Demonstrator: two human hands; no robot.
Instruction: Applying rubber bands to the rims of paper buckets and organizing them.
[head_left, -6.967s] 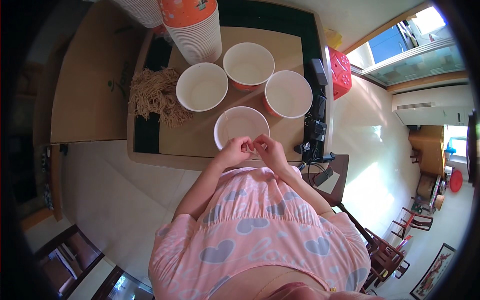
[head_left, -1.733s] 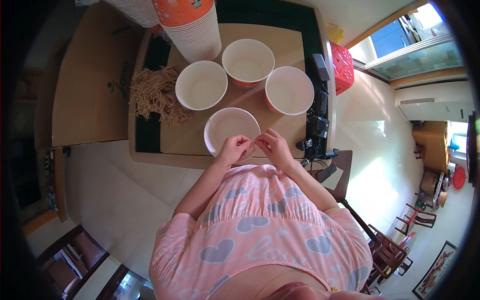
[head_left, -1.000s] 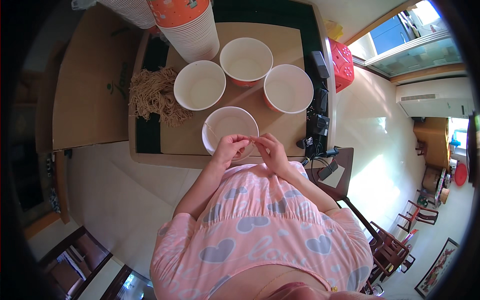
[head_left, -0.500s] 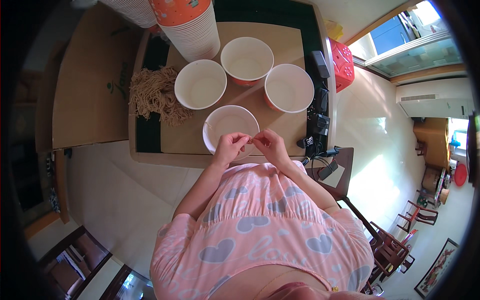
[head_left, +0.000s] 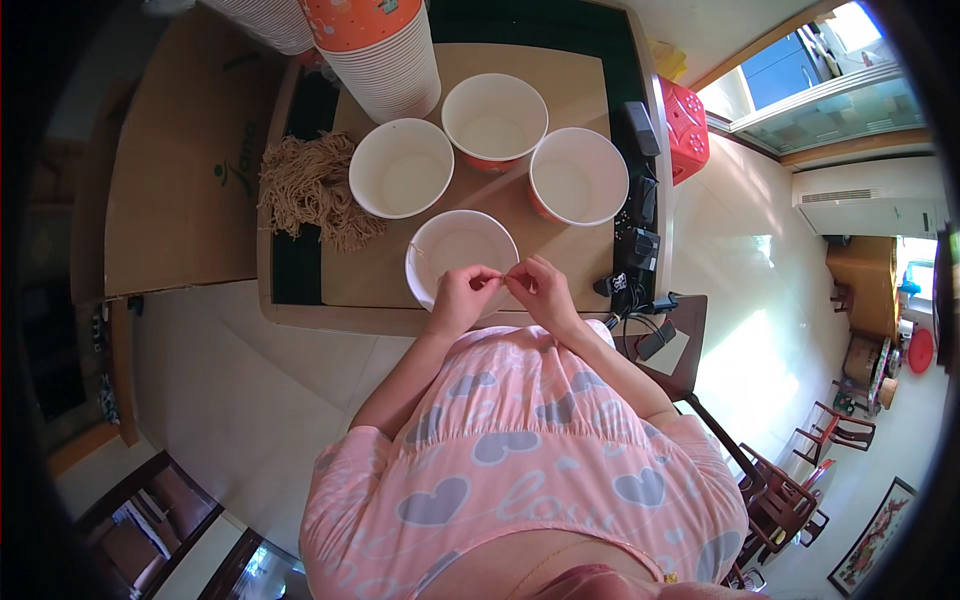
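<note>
My left hand [head_left: 467, 297] and my right hand [head_left: 541, 290] meet at the fingertips over the near right rim of a white paper bucket [head_left: 440, 247]. Both hands are closed in a pinch, on what looks like a thin tan string; most of it is hidden by the fingers. A short piece of tan string [head_left: 418, 248] shows at that bucket's left rim. Beyond it stand three more open paper buckets, one at the left [head_left: 400, 168], one at the back [head_left: 494, 117] and one at the right [head_left: 578, 175]. A heap of tan strings [head_left: 310, 185] lies left of them.
A tall stack of paper buckets [head_left: 385, 75] stands at the back left of the table, beside a large cardboard box [head_left: 185, 200]. Black power adapters and cables [head_left: 640, 250] line the right edge. A red plastic stool [head_left: 683, 130] and a dark chair [head_left: 690, 345] are off to the right.
The fingertips of both hands have closed in tighter, and the small brown bit seen between them before is now mostly covered. The buckets and the string heap have stayed put.
</note>
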